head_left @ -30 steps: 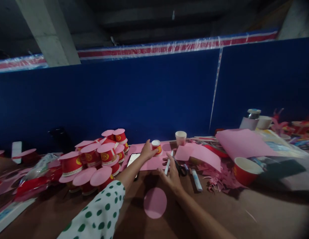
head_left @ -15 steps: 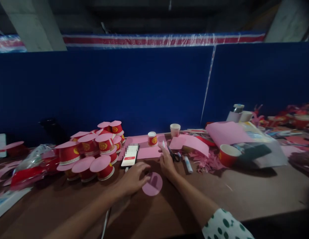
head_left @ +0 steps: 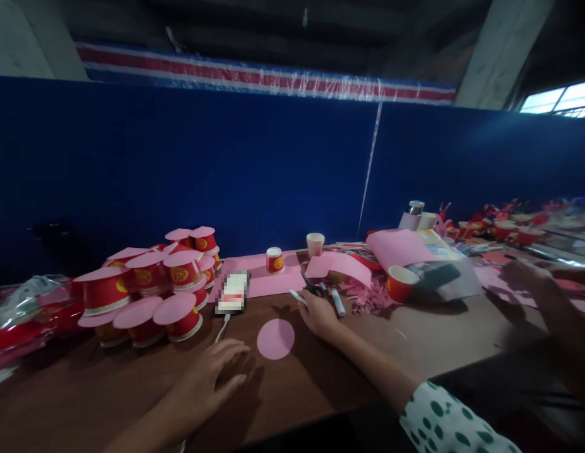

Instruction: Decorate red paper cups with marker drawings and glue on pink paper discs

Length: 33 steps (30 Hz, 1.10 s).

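- Left hand (head_left: 212,372): low over near tabletop (head_left: 290,393), fingers apart, holding nothing.
- Pink paper disc (head_left: 275,340): flat on tabletop, between the hands, untouched.
- Right hand (head_left: 319,313): just beyond disc, on its right, fingers gripping white pen (head_left: 297,296).
- Phone (head_left: 233,292): cable at near end.
- Small red cup (head_left: 274,262): on pink sheet (head_left: 255,283).
- Blue partition (head_left: 226,163): behind everything on the tabletop.

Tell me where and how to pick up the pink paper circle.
I'd pinch the pink paper circle by its left edge, coming in low from the left: the left hand is open near that edge and looks empty, while the right hand holds a white pen. The circle lies flat on the table, so its edge may need lifting first.
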Tool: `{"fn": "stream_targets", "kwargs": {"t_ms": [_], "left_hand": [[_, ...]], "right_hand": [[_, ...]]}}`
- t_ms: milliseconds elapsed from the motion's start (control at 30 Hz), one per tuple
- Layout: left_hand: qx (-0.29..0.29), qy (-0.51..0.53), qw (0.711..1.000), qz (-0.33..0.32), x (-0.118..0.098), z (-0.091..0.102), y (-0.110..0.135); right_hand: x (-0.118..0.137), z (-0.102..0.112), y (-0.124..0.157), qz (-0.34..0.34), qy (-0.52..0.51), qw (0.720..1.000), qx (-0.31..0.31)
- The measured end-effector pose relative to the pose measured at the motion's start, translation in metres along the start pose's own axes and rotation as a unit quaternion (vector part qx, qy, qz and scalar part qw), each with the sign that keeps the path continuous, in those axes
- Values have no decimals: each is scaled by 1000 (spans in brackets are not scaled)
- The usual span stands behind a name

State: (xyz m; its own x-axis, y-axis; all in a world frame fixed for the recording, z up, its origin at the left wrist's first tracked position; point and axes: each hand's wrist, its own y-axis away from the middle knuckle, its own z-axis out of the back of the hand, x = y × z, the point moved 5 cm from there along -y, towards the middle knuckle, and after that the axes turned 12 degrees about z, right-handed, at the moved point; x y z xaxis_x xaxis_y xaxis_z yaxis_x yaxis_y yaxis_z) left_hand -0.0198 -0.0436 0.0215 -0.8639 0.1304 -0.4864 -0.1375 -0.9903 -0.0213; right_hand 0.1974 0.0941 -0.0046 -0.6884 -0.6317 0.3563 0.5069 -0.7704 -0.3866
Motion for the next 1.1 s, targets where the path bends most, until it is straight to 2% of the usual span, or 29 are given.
{"fn": "stream_targets", "kwargs": {"t_ms": [167,367,500,667,900,1000,1100], "left_hand": [[2,19,999,34,6,1,11],[-13,16,999,46,11,2,17],[-38,17,999,31,20,3,19],[-48,25,998,18,25,8,24],[-75,4,997,-13,22,4,26],[-75,-13,997,-31,26,2,25],[-77,4,996,-37,32,1,27]], "right_hand": [[-11,14,27,5,58,998,4],[-7,22,36,17,107,994,18],[-9,29,30,6,133,991,25],[-33,39,10,-60,177,982,39],[-57,32,-4,-116,201,969,82],[-57,36,-3,-118,194,971,67],[-51,51,-2,-109,176,978,27]]}}
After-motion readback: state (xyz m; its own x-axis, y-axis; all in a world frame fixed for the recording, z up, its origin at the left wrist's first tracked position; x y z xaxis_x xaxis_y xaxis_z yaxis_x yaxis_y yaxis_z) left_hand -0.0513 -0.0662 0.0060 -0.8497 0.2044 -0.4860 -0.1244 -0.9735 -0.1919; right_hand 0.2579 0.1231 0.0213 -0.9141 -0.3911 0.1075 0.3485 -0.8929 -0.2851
